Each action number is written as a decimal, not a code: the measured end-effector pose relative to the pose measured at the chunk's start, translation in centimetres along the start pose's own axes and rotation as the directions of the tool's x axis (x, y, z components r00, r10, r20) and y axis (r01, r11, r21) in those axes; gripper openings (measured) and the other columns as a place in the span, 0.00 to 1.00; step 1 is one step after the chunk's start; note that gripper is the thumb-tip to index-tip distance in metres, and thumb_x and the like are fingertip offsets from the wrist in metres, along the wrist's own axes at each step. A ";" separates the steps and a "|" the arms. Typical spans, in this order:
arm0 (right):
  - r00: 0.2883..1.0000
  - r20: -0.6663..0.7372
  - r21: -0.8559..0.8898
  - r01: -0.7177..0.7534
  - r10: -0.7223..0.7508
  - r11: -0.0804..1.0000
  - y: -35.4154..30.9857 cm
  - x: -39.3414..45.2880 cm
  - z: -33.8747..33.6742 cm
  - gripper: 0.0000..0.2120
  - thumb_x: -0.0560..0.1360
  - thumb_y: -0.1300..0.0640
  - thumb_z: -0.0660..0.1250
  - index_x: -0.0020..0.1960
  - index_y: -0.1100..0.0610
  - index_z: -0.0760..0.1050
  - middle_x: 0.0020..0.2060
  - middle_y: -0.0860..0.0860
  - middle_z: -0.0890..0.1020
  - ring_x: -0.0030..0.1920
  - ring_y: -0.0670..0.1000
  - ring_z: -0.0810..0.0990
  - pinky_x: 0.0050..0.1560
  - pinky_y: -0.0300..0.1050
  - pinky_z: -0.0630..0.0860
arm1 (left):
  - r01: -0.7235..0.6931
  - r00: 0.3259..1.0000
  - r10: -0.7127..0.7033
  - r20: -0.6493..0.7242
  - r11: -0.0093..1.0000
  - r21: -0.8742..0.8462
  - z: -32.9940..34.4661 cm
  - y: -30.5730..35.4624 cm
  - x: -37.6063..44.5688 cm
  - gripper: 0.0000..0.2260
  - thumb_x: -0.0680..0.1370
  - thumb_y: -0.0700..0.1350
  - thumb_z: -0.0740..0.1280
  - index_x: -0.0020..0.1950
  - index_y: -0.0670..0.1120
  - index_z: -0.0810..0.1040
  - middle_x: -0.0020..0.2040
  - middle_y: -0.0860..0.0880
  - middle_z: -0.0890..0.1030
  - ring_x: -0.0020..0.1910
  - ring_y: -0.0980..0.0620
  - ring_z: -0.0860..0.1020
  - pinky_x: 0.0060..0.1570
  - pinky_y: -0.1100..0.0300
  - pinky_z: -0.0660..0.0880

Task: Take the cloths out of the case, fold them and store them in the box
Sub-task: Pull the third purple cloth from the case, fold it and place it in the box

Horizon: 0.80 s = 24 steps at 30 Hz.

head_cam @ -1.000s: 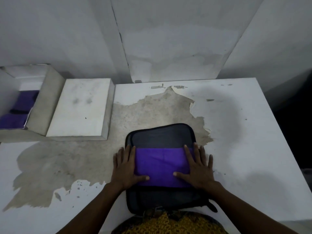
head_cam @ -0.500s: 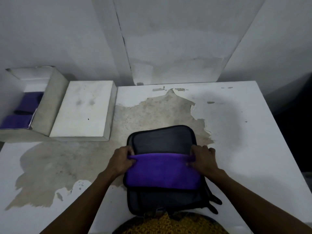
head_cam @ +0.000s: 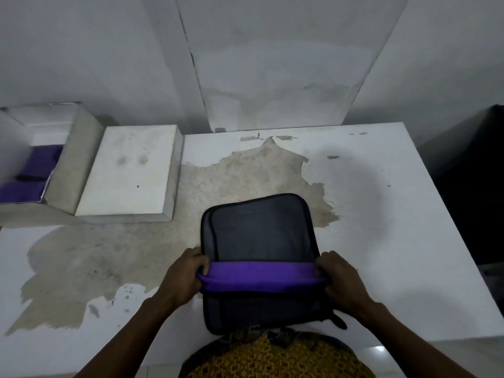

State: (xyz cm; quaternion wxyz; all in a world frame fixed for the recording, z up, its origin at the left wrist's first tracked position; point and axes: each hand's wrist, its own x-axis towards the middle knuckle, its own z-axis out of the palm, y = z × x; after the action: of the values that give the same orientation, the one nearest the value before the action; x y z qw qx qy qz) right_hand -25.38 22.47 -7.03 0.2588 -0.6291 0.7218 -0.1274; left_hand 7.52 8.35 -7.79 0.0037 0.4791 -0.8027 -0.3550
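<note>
A black mesh case (head_cam: 259,233) lies flat on the table in front of me. Across its middle lies a purple cloth (head_cam: 261,276), folded into a narrow band. My left hand (head_cam: 185,276) grips the band's left end and my right hand (head_cam: 341,279) grips its right end. An open white box (head_cam: 68,165) stands at the far left, with folded purple cloths (head_cam: 30,175) inside it.
The box's white lid (head_cam: 131,170) lies flat beside the box. The white table (head_cam: 395,227) has a large worn brown patch (head_cam: 109,255) in its middle and left. A wall stands close behind; the table's right edge drops into dark space.
My hands went from lying flat on the cloth to gripping its two ends. The far edge of the cloth has come toward me, so the cloth now shows as a narrower band.
</note>
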 end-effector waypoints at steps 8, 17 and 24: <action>0.995 -0.057 -0.127 0.080 -0.087 0.989 0.2 -1.9 1.7 0.16 0.55 0.76 0.69 0.36 0.59 0.74 0.35 0.54 0.78 0.37 0.55 0.76 0.27 0.42 0.64 | -0.081 0.992 0.088 -0.095 0.994 0.075 1.3 -0.8 -2.1 0.09 0.60 0.28 0.74 0.36 0.39 0.81 0.42 0.41 0.79 0.43 0.45 0.75 0.39 0.60 0.73; 0.998 -0.050 -0.122 0.034 -0.040 0.992 0.8 -2.5 1.8 0.11 0.60 0.72 0.74 0.37 0.59 0.82 0.38 0.54 0.80 0.40 0.56 0.79 0.31 0.39 0.71 | -0.087 0.988 0.105 -0.110 0.983 0.163 1.7 -1.7 -3.1 0.13 0.61 0.29 0.75 0.37 0.46 0.86 0.38 0.45 0.80 0.41 0.44 0.77 0.34 0.61 0.70; 0.986 -0.145 -0.066 -0.091 0.081 0.994 -0.8 -1.2 1.9 0.10 0.62 0.74 0.68 0.39 0.61 0.79 0.41 0.55 0.79 0.43 0.56 0.77 0.32 0.44 0.72 | -0.025 0.977 0.052 -0.206 0.991 0.132 1.1 1.2 -2.5 0.08 0.64 0.29 0.72 0.34 0.41 0.82 0.42 0.43 0.78 0.43 0.43 0.76 0.34 0.53 0.75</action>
State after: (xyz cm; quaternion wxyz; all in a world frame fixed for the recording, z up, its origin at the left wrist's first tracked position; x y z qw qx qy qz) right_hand -23.59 23.73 -7.91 0.1893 -0.5957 0.7689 -0.1344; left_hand 7.60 11.28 -7.10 0.0642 0.4973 -0.8283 -0.2501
